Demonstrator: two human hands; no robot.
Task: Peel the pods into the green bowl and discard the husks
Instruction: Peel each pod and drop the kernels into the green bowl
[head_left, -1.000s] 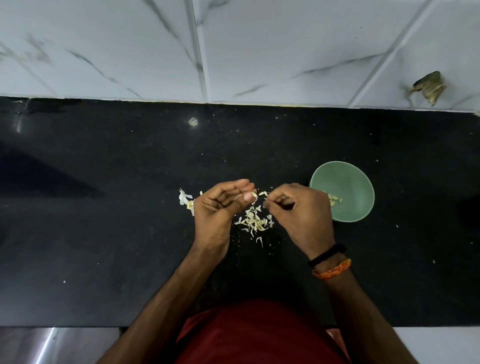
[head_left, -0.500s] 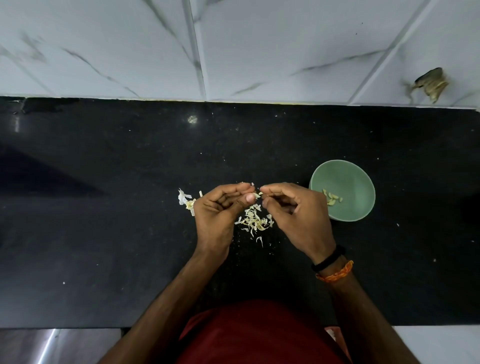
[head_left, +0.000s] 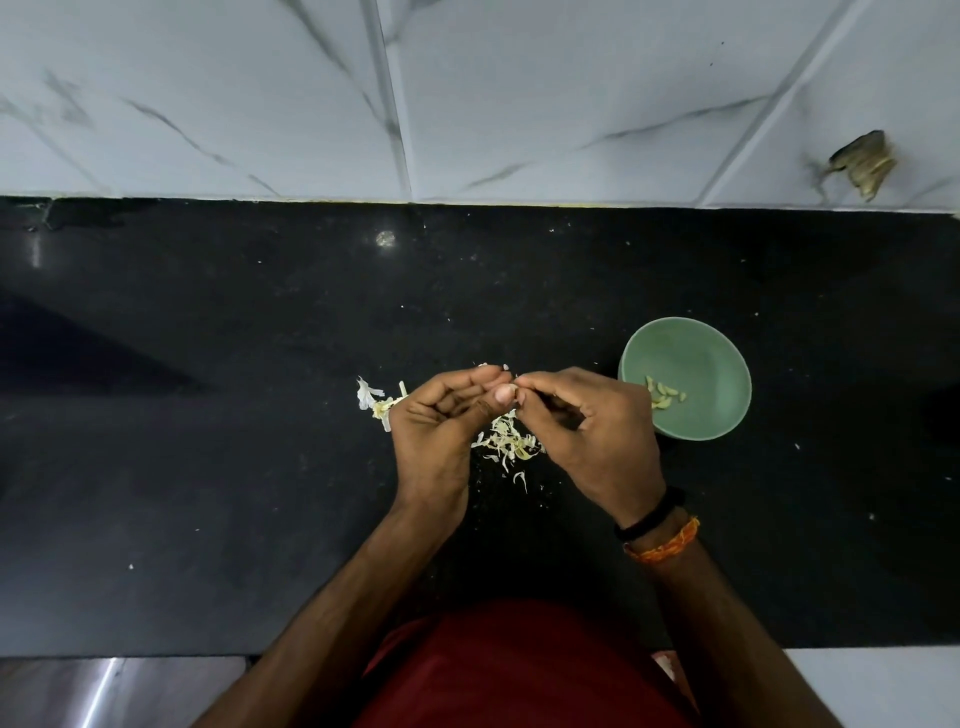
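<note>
Looking down from the head view, we see a black desk (head_left: 208, 467) running across the frame under a wall of white marbled tiles (head_left: 519, 93). Starting at the left, a few white and yellowish scraps (head_left: 371, 397) lie on the desk just beside our left hand (head_left: 441, 421). That hand is turned palm up, its fingers (head_left: 467, 376) curled inward and its thumb reaching across to meet them at the tips, where they pinch a small pale pod (head_left: 511, 387); most of the pod is hidden by the fingertips, so we cannot tell how far it is opened. Below and between our two hands sits a loose heap of pale husks (head_left: 506, 444) on the desk, with a few stray flakes scattered toward us. Our right hand (head_left: 592, 431) meets the left at the same spot, thumb and forefinger closed in a pinch on the pod while the other fingers curl underneath. A black band (head_left: 649, 512) and an orange thread (head_left: 665, 543) circle the right wrist. Just beside the right hand stands the green bowl (head_left: 696, 348), upright, holding a few pale green peeled pieces (head_left: 665, 395) near its left side. Far right, on the tiles, a brownish blotch (head_left: 862, 163) shows. A red garment (head_left: 519, 670) fills the bottom edge.
</note>
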